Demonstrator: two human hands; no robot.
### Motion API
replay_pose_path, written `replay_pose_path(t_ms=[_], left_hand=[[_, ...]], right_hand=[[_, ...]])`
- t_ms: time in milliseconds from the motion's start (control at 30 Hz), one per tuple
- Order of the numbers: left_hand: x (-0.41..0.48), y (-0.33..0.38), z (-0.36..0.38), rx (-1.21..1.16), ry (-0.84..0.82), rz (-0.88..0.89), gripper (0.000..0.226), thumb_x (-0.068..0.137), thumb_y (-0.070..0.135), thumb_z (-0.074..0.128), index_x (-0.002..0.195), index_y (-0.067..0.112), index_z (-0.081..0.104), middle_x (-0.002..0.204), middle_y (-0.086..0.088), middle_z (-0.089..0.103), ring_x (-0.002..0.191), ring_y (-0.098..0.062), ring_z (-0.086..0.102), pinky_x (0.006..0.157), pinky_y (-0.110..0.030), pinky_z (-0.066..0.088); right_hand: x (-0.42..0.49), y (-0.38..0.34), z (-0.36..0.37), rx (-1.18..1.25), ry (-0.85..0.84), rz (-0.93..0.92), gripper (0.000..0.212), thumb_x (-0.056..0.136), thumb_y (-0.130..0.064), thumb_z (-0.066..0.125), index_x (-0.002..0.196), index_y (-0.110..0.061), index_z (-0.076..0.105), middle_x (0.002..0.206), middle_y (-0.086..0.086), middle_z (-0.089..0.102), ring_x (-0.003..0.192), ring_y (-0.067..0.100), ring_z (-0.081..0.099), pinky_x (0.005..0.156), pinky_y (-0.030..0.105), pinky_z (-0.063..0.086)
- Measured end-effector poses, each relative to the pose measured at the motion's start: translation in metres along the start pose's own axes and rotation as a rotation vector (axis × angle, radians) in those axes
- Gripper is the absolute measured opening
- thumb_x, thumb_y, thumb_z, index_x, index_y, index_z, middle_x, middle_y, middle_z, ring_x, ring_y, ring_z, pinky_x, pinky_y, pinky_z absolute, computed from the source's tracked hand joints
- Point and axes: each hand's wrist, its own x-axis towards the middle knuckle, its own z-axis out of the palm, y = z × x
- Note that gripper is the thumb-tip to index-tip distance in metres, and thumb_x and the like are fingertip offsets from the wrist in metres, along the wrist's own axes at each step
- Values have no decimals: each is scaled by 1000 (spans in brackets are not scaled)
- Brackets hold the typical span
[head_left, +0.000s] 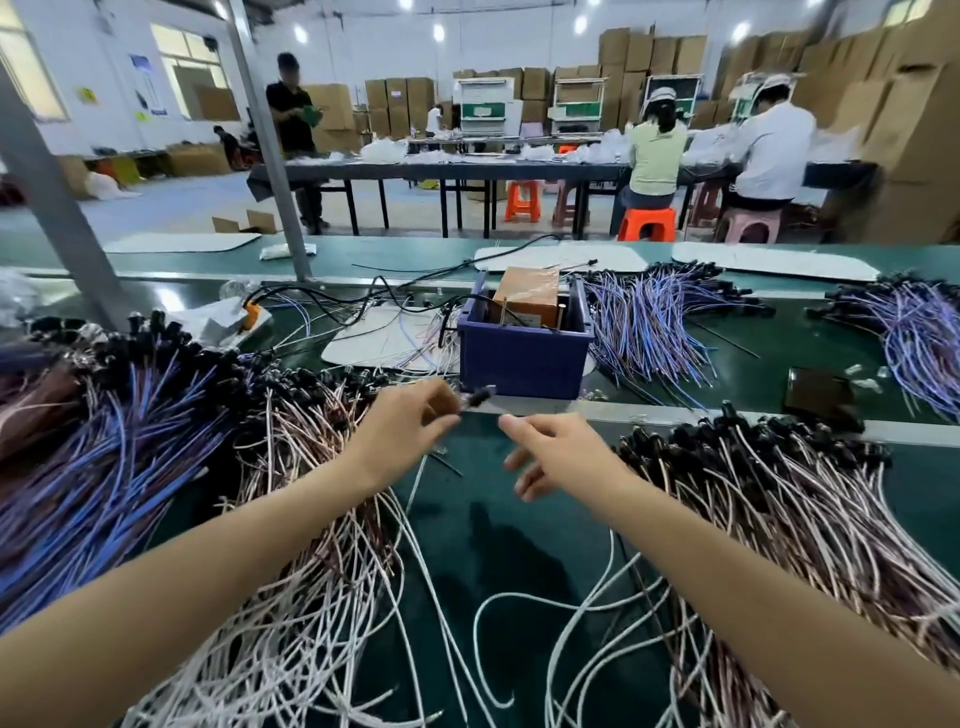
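Observation:
My left hand (410, 426) pinches a small black connector (478, 396) at the end of a thin white wire (415, 483) that trails down toward me. My right hand (556, 452) hovers just right of it, fingers relaxed and holding nothing. Both hands are above the green bench (498, 519), in front of a blue plastic bin (522, 358) holding a brown box (527, 293). A heap of pinkish-white wires with black connectors (311, 519) lies under my left arm. A similar heap (779, 499) lies right of my right hand.
Blue-purple wire bundles lie at far left (104, 457), behind the bin (654, 322) and at far right (919, 332). A dark flat object (821, 397) sits right of the bin. A grey post (57, 208) rises at left. People work at a far table (467, 169) among cardboard boxes.

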Motion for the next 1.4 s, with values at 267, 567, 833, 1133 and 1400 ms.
replay_pose_path(t_ms=[267, 567, 833, 1133, 1400], left_hand=[[-7, 38, 11, -447, 18, 16, 21, 84, 5, 71, 90, 20, 58, 73, 0, 70, 57, -12, 62, 59, -22, 50], [-6, 20, 6, -457, -87, -10, 11, 87, 11, 67, 81, 16, 74, 61, 15, 66, 47, 2, 41, 49, -12, 32], [-1, 6, -36, -654, -342, -216, 24, 74, 45, 69, 65, 23, 68, 56, 4, 53, 45, -4, 42, 43, -12, 35], [3, 18, -43, -1079, -351, -315, 23, 85, 25, 56, 77, 5, 64, 113, -13, 67, 70, -9, 65, 55, -17, 52], [-23, 107, 20, -1030, -865, -272, 35, 95, 32, 54, 107, 3, 69, 105, -13, 72, 78, -15, 70, 69, -20, 55]], right_hand=[[5, -5, 15, 319, 187, 44, 30, 95, -40, 55, 74, -19, 60, 51, -9, 51, 37, 4, 37, 35, 16, 27], [-7, -36, -96, 723, 593, -124, 39, 99, -40, 41, 78, -11, 57, 63, 5, 66, 45, 10, 60, 43, 20, 48], [-34, -17, -188, 627, 825, -183, 44, 100, -47, 36, 80, -15, 58, 52, -3, 64, 42, 8, 54, 42, 15, 42], [-37, 10, -187, 433, 698, -4, 40, 98, -43, 43, 86, -13, 67, 56, 2, 68, 40, 5, 56, 38, 15, 45], [-34, -4, -145, 658, 550, -22, 43, 101, -40, 38, 85, -9, 64, 52, 1, 62, 39, 5, 49, 36, 14, 39]])
